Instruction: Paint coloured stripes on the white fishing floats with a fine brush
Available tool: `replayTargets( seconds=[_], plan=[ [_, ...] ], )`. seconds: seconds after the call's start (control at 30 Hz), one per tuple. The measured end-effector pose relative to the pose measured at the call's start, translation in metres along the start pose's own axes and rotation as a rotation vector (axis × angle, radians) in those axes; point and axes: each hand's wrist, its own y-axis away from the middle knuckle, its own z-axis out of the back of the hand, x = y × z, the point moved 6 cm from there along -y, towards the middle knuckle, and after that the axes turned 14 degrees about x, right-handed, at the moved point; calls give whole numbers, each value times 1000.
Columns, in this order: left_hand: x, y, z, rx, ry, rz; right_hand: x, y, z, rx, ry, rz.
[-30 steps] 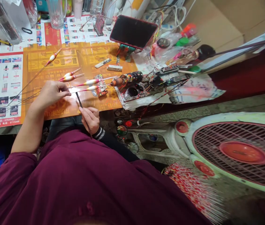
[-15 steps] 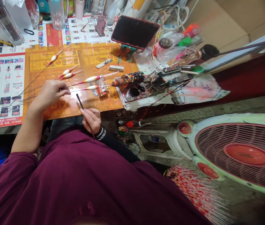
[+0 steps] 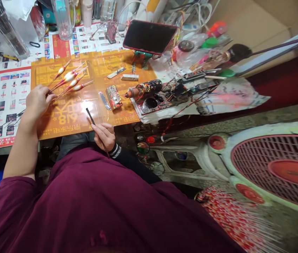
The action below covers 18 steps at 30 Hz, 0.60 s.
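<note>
My left hand (image 3: pixel 38 100) is at the left part of the amber sheet (image 3: pixel 101 75), its fingers closed around the thin stems of a few fishing floats (image 3: pixel 78 87). Their white, yellow and red bodies fan out to the upper right of the fingers, and the dark stem ends trail below the hand. Exactly how many stems are gripped is hidden by the fingers. By the sheet's front edge, my right hand (image 3: pixel 105 135) pinches a slim dark paintbrush (image 3: pixel 90 115), its tip pointing up and left over the sheet.
A paint-stained block (image 3: pixel 114 97), a blade (image 3: pixel 104 101) and a paint-crusted tool (image 3: pixel 145 88) lie to the right. Behind them a phone (image 3: pixel 150 36) stands tilted. A fan (image 3: pixel 291 165) and a bundle of red-and-white floats (image 3: pixel 225 211) are at lower right.
My left hand has moved left, carrying the two floats from near the paint-crusted tool over to the others, which now sit bunched together. My right hand and the paintbrush have barely moved.
</note>
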Motion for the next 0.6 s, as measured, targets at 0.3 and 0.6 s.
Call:
replayTargets(
  seconds=[0.3,0.6],
  plan=[
    [12,-14,-9,-17,128,-97,0,-1,1,-11,-17,6],
    [-14,12,11,-28,218,-99,-6,4,-5,54,-22,-35]
  ],
)
